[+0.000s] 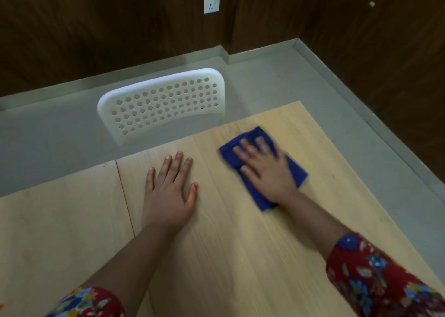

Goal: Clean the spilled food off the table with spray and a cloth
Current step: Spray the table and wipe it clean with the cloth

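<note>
wiping step judged in hand: blue cloth (262, 169) is pressed flat by the right hand (266, 169), fingers spread, near the table (240, 256) far-right corner (blurred). left hand (168, 191) lies flat, holding nothing. no spill is seen; adjoining wood is judged next.

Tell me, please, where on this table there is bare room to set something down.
Free: the strip of table between the left hand and the cloth; the wide near stretch between both forearms; the panel left of the seam. Crowded only at the far right, where the right hand presses the cloth flat.
</note>
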Demonstrator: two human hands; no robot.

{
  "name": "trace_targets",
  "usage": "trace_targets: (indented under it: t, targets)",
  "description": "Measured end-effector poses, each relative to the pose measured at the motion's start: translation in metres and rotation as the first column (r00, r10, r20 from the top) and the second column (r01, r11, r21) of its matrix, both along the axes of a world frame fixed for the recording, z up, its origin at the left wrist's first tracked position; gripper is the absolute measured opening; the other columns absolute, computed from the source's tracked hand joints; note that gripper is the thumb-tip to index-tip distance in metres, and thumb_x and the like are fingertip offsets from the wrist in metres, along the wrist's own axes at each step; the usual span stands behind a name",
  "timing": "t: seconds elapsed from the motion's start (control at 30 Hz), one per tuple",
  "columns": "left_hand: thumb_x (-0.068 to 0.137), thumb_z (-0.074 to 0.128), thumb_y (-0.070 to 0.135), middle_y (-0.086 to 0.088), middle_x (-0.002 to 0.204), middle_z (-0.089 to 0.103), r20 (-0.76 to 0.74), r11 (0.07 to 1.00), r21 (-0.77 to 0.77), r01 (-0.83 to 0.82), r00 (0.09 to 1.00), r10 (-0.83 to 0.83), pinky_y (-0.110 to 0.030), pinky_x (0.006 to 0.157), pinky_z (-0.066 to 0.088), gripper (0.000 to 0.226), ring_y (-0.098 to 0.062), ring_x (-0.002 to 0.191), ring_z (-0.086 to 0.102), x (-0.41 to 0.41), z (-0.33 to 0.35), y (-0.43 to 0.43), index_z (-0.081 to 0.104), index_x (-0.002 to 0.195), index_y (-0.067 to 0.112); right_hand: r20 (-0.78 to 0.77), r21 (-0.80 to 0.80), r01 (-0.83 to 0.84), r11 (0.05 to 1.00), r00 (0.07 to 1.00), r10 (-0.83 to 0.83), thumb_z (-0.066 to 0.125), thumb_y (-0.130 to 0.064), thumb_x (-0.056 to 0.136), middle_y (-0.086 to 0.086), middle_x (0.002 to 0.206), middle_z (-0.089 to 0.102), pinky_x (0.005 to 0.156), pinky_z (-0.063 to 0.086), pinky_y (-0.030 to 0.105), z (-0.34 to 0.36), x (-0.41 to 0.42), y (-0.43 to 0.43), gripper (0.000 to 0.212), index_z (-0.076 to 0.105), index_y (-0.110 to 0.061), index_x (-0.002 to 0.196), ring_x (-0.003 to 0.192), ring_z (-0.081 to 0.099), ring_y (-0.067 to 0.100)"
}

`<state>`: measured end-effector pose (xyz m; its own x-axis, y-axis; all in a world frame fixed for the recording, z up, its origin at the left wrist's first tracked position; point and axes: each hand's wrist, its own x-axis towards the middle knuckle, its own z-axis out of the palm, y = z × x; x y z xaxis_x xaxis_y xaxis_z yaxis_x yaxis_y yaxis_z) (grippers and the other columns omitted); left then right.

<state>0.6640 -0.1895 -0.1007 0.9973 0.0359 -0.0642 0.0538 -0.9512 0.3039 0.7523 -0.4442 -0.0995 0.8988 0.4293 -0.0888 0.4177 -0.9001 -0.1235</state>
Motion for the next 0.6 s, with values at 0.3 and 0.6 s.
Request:
trace_targets:
  t: [0.3,0.6]
  targets:
    - [0.094,0.011,0.054,0.012,0.162,-0.007,0.003,1.0,0.007,0.015,1.0,-0.015,-0.043,0.121,-0.003,0.063,-0.008,0.148,-0.011,0.0,0.0,0.001,0.001,0.154,0.035,0.011,-0.021,0.224,0.974,0.974,-0.224,0.013,-0.05,0.098,-0.007,0.162,0.008,0.119,0.003,0.051,0.005,0.059,0.049,0.056,0.012,-0.037,0.153,0.149,0.004,0.032]
    - [0.093,0.01,0.054,0.013,0.161,-0.006,0.001,1.0,0.01,0.01,1.0,-0.01,-0.043,0.121,-0.001,0.064,-0.007,0.148,-0.01,-0.001,0.002,0.0,0.003,0.154,0.035,0.056,0.051,0.268,0.962,0.961,-0.271,0.024,-0.051,0.1,-0.009,0.161,0.017,0.119,0.01,0.043,-0.005,0.077,0.03,0.054,0.021,-0.037,0.152,0.149,0.012,0.02]
